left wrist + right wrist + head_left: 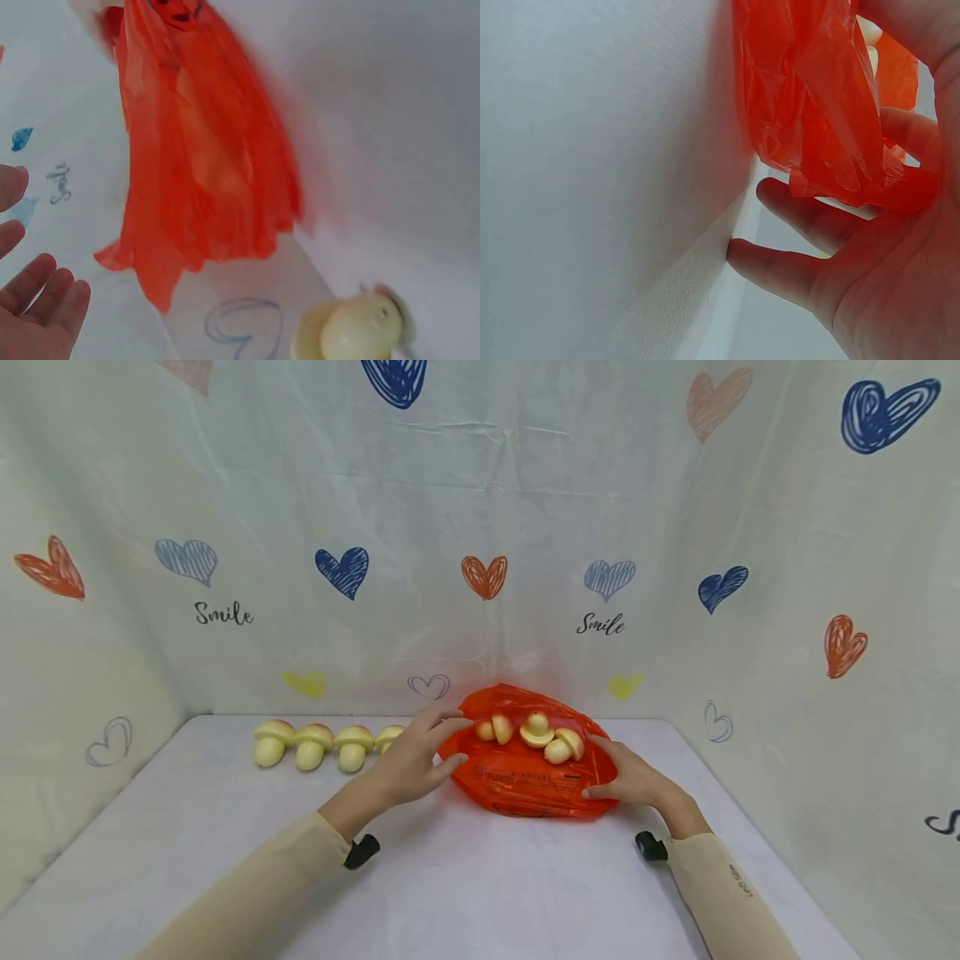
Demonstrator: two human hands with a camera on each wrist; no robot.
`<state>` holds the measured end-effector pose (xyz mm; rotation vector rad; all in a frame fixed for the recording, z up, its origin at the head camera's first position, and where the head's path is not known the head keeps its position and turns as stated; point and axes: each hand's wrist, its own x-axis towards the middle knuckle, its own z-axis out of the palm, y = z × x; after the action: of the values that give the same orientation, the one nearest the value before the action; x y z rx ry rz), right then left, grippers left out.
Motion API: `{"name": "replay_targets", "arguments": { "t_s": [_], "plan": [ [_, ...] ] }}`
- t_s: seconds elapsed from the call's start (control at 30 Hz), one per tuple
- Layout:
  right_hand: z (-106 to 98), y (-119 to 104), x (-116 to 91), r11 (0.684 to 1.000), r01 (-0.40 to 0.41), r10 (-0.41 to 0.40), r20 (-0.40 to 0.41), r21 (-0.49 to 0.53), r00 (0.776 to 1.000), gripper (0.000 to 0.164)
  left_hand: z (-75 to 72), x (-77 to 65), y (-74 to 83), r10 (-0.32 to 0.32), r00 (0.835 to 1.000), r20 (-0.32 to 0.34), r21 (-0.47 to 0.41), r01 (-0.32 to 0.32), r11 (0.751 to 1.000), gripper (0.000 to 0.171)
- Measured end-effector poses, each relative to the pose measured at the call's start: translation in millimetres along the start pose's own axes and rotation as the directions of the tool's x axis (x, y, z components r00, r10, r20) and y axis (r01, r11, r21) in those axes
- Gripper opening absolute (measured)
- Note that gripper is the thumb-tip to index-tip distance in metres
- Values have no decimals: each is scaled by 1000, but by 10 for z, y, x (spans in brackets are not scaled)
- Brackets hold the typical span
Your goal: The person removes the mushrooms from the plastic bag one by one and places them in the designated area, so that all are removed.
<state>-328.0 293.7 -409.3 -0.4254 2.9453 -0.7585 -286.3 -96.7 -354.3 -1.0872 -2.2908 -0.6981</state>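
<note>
**Red Plastic Bag: Position, Handling and Surroundings**

The thin, red, crinkled plastic bag [517,777] lies at the back of the white-covered table [480,885], between the two hands. Three pale-yellow, mushroom-shaped pieces with reddish caps [536,735] rest against its film; from where I stand, I cannot tell whether they are inside the mouth or on top.

Handling: the film looks light, limp, slippery and easily torn. It is likely to fold under any push, so take it by the rim at both ends and lift the layers apart. The pieces look smooth, firm and light; the narrow stem offers the best hold.

Grip state: the left hand [412,764] is at the bag's left end, fingers extended and holding nothing. The right hand [633,777] touches the right end, fingers spread, with film lying across the palm; no firm pinch is evident.

Surroundings: a row of four matching mushroom-shaped pieces [310,747] stands left of the bag. The left hand partly hides the nearest one and blocks the direct path to the row. Close behind the bag, the white heart-printed curtain [525,485] limits clearance at the rear.
</note>
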Motion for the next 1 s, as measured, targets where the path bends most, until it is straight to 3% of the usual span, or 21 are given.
{"name": "replay_targets", "arguments": {
  "t_s": [0.2, 0.37, 0.5, 0.73, 1.0],
  "plan": [
    [3, -10, -6, 1000, 5, -5, -5, -5, 1000, 99, 159, 169, 75, 7, 999, 38, -59, -5, 998, 42],
    [21, -14, 12, 1000, 13, -13, 3, -2, 1000, 98, 282, 268, 105, -64, 992, 111, -133, 79, 988, 44],
    [31, -3, 15, 1000, 11, -11, 6, -1, 1000, 98, 389, 366, 97, -109, 982, 155, -121, 129, 984, 46],
    [27, 30, 18, 1000, 23, -23, 3, -16, 1000, 99, 561, 539, 10, -214, 936, 278, -87, 247, 965, 52],
    [14, 35, 26, 999, 29, -29, -3, -14, 1000, 98, 759, 667, -135, -274, 904, 329, -57, 309, 949, 57]
  ]
}}
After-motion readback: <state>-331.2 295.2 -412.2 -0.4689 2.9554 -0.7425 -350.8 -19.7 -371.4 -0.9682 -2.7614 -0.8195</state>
